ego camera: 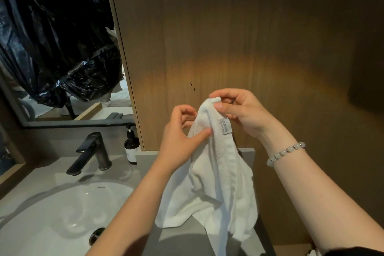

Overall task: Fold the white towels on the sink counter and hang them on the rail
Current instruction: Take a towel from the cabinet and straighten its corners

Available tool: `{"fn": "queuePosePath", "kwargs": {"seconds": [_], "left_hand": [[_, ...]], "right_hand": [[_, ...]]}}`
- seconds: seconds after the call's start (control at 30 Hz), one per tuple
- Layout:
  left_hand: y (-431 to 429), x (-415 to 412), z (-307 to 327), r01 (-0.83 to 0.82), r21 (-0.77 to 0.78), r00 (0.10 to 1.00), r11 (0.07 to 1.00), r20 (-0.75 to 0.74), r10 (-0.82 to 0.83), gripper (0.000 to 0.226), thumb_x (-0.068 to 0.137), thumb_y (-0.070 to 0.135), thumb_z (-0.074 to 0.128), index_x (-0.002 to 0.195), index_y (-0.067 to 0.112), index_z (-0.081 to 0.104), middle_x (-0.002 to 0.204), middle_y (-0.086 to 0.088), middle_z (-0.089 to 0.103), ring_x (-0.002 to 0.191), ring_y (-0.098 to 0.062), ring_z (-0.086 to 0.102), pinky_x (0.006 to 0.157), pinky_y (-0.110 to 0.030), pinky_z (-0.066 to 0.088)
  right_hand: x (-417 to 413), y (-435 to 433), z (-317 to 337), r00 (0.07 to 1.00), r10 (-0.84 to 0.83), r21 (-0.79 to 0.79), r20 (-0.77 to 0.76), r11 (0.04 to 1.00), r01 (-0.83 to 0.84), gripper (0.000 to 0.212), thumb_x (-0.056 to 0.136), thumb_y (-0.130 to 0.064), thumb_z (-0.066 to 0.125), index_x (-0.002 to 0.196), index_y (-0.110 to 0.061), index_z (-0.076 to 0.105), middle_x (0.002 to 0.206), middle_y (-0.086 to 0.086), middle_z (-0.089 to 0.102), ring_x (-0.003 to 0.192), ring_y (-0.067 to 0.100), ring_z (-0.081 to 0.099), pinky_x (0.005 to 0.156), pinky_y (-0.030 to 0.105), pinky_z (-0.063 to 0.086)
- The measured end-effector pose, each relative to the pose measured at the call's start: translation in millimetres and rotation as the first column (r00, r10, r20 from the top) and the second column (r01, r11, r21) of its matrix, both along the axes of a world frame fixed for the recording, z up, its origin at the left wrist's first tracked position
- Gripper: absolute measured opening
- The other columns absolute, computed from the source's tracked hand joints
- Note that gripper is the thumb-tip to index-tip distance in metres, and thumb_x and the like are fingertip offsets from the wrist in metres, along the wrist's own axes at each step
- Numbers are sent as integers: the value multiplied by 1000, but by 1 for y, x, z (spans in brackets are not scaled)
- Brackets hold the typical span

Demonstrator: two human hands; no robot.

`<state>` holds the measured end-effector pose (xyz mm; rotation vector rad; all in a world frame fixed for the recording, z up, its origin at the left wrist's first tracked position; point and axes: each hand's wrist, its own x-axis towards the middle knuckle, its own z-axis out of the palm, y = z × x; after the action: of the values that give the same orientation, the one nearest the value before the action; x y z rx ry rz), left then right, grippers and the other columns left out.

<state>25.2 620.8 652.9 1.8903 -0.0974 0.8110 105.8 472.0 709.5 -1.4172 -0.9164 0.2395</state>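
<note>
1. We see one white towel (218, 183) held up in the air over the grey counter (178, 241), just right of the basin (62, 214). Its lower folds hang down to about the counter's edge. No other towels show, and no rail is in view.
2. Right hand (239, 114): thumb and forefinger pinch the towel's top corner, a narrow fingertip grip. A beaded bracelet (286, 153) is on that wrist.
3. Left hand (180, 137): the thumb presses the towel's edge just below the corner, with the fingers curled behind it. We read this as a light pinch on the hem.
4. Risk: both grips are fingertip-only on thick cloth, so we judge that a quick shake could pull the corner free.
5. Risk: the loose bottom hangs close to the basin, and a dropped or swung towel could land in it and get wet.
6. Risk: the cloth is bunched and twisted, so the edges may not line up and the fold could come out crooked.
7. Risk: a swinging tail could knock the brown pump bottle (131, 147) beside the faucet (91, 151).
8. Materials: the towel is soft terry with a stitched hem band and a small care label (224, 127), limp and wrinkled.
9. The counter is matte and flat; the basin is glossy, white and oval; the faucet is dark and angular; the wall panel (249, 37) is wood grain.
</note>
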Motion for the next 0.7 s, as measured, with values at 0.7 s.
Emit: {"fn": "queuePosePath", "kwargs": {"seconds": [0.7], "left_hand": [[38, 1, -95, -258, 449, 805, 856, -390, 447, 33, 98, 32, 41, 114, 17, 66, 136, 2, 45, 126, -17, 37, 99, -32, 31]], "right_hand": [[12, -31, -7, 990, -109, 106, -95, 987, 119, 18, 86, -1, 56, 96, -14, 62, 49, -16, 56, 51, -1, 55, 62, 18, 49]]}}
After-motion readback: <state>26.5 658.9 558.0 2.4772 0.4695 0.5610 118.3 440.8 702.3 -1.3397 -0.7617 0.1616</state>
